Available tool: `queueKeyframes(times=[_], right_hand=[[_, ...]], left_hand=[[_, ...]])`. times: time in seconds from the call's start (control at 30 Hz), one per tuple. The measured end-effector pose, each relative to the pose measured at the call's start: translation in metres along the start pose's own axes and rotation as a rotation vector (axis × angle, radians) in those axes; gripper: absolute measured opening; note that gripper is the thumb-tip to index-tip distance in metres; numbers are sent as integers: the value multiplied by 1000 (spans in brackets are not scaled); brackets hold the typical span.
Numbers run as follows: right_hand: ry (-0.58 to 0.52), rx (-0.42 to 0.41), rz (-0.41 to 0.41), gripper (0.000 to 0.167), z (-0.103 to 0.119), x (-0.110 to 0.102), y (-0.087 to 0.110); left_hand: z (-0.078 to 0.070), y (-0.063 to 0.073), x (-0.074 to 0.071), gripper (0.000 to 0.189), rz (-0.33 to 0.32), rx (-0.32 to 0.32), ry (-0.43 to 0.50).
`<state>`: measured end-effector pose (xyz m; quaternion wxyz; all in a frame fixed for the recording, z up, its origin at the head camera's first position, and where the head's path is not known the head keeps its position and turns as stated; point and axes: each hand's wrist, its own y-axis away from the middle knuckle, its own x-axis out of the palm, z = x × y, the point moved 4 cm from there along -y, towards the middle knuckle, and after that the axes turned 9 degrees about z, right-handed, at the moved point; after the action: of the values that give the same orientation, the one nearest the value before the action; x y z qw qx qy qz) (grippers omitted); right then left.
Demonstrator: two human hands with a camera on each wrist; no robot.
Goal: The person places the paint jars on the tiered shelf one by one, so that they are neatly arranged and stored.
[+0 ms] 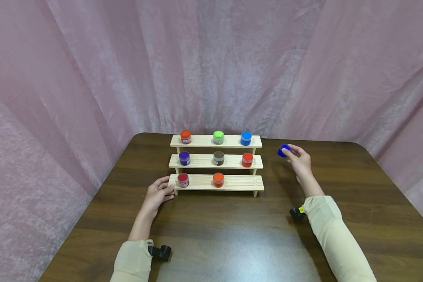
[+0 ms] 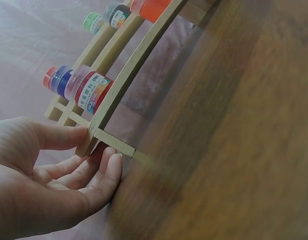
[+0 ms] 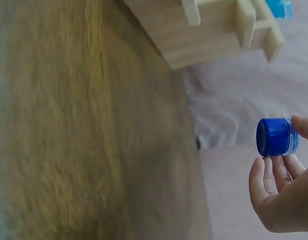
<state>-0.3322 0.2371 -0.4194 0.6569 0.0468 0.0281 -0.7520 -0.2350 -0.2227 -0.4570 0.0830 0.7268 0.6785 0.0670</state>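
Observation:
My left hand (image 1: 158, 195) grips the left end of the lowest step of a three-step wooden display rack (image 1: 237, 183). In the left wrist view the thumb lies on top of the board's end (image 2: 105, 111) with the fingers curled below. Out to the right of the rack, my right hand (image 1: 300, 163) pinches a blue paint jar (image 1: 283, 150) between thumb and fingers. The right wrist view shows this jar (image 3: 275, 136) held tilted, clear of the table. A dark red jar (image 1: 183, 180) stands close to my left hand, and an orange jar (image 1: 218, 179) is mid-step.
The top step carries orange-red (image 1: 185, 137), green (image 1: 218, 137) and light blue (image 1: 246, 138) jars. On the middle step are purple (image 1: 184, 158), dark grey (image 1: 218, 158) and red (image 1: 247, 159) jars. A pink curtain (image 1: 211, 70) hangs behind the brown wooden table (image 1: 211, 235).

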Motion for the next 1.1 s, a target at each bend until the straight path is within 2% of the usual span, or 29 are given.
queueKeyframes(times=[0.1,0.3,0.47,0.7,0.87,0.97,1.1], right_hand=[[7,-20,40,54,10,4,9],[-26,-98,109,38,26,16,28],[-24,-116,177,28,30,24,44],[-5,-134,254,37,30,35,64],[52,-145,305,43,25,47,75],[82,-142,348,45,23,56,79],[66,-109,402,46,21,64,83]], left_hand=[[-1,-2,-1,54,-3,-5,-6],[-2,-3,-2,55,0,-11,-3],[-3,-3,-1,55,2,-10,-1],[-2,0,-1,55,2,-13,-3],[-2,1,-1,55,5,-16,-1],[-2,1,-1,55,6,-16,2],[-1,1,-1,55,11,-15,5]])
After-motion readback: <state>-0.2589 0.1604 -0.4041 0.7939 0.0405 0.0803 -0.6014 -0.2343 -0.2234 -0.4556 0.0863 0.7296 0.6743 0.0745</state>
